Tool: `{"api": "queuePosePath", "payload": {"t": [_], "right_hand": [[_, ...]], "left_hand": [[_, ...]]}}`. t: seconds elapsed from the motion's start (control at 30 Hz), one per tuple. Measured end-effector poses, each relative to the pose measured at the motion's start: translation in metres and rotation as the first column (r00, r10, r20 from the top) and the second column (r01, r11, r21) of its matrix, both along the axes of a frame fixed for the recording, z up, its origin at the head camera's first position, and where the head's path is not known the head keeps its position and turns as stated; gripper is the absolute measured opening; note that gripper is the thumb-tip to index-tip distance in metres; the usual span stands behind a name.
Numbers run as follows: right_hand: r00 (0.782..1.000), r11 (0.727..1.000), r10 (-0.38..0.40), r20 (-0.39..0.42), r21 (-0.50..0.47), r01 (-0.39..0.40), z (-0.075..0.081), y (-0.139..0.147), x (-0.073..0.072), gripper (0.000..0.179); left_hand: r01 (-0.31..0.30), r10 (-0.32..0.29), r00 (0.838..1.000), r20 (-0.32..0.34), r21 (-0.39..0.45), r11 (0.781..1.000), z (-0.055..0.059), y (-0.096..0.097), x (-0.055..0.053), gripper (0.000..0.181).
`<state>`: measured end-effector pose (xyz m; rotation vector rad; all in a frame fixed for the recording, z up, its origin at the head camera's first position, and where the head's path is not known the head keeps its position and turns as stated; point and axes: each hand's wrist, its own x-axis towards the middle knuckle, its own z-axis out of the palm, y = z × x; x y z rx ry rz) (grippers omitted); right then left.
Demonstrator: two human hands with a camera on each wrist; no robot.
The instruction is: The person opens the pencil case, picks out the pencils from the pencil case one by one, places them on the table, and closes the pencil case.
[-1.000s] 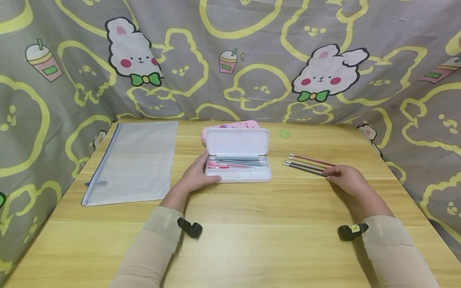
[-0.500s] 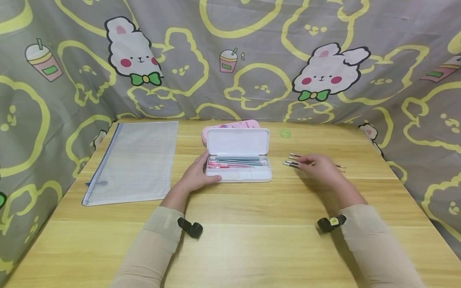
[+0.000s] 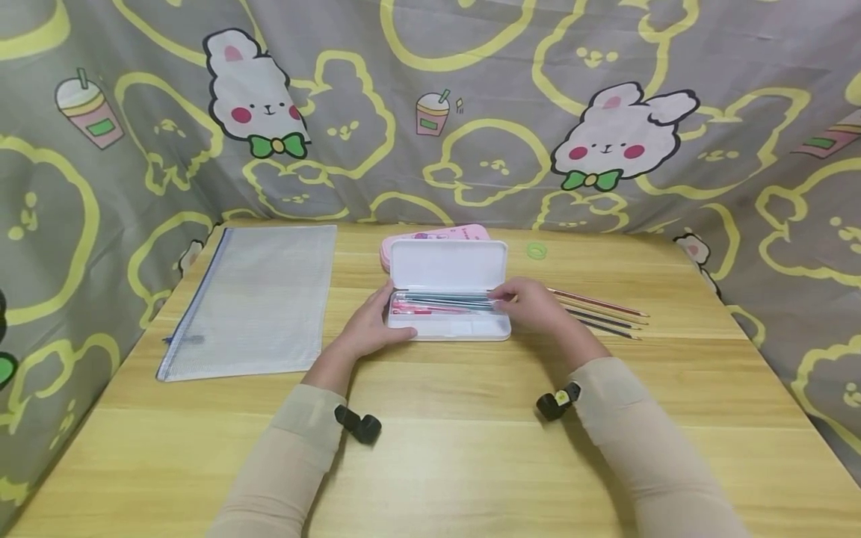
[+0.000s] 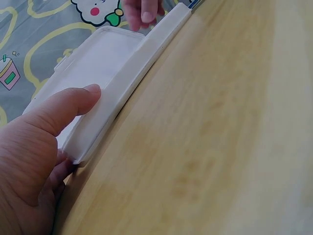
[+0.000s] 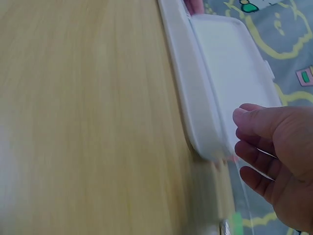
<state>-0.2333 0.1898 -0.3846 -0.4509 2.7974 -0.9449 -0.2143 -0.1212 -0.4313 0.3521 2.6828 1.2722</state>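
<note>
A white pencil case lies with its lid raised, holding teal pencils and pinkish-red pens. My left hand holds its left end; in the left wrist view the thumb lies over the front edge and the other fingers are at the end. My right hand is at the case's right end, fingertips over the ends of the pencils inside. In the right wrist view its fingers are loosely bent, thumb and fingertips apart, with nothing seen between them.
Several loose pencils lie side by side just right of the right hand. A mesh zip bag is flat at the left. Behind the case are a pink case and, farther right, a green ring. A patterned curtain borders the table.
My right hand has left the loose pencils on the table and moved left to the case's right end. Those pencils now lie uncovered. My left hand stays on the case.
</note>
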Motion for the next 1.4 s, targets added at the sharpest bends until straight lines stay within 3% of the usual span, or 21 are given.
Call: {"api": "queuePosePath", "payload": {"t": [0.37,0.73,1.17,1.4], "right_hand": [[0.999,0.987,0.04,0.026,0.155,-0.044,-0.008,-0.024,-0.015,0.028],[0.999,0.94,0.04,0.021,0.338,-0.045,-0.003,-0.036,-0.018,0.027],[0.998,0.978,0.032,0.058,0.202,-0.043,-0.009,-0.031,-0.019,0.026],[0.996,0.996,-0.01,0.089,0.09,0.002,-0.008,-0.024,-0.015,0.027]], "left_hand": [[0.008,-0.008,1.0,-0.007,-0.019,1.0,0.001,-0.001,-0.001,0.114],[0.001,-0.001,1.0,-0.006,-0.019,1.0,-0.001,-0.002,-0.003,0.115],[0.01,-0.011,1.0,-0.004,-0.007,1.0,0.0,-0.001,-0.002,0.115],[0.013,-0.013,1.0,-0.01,-0.002,1.0,0.0,-0.001,-0.002,0.115]]}}
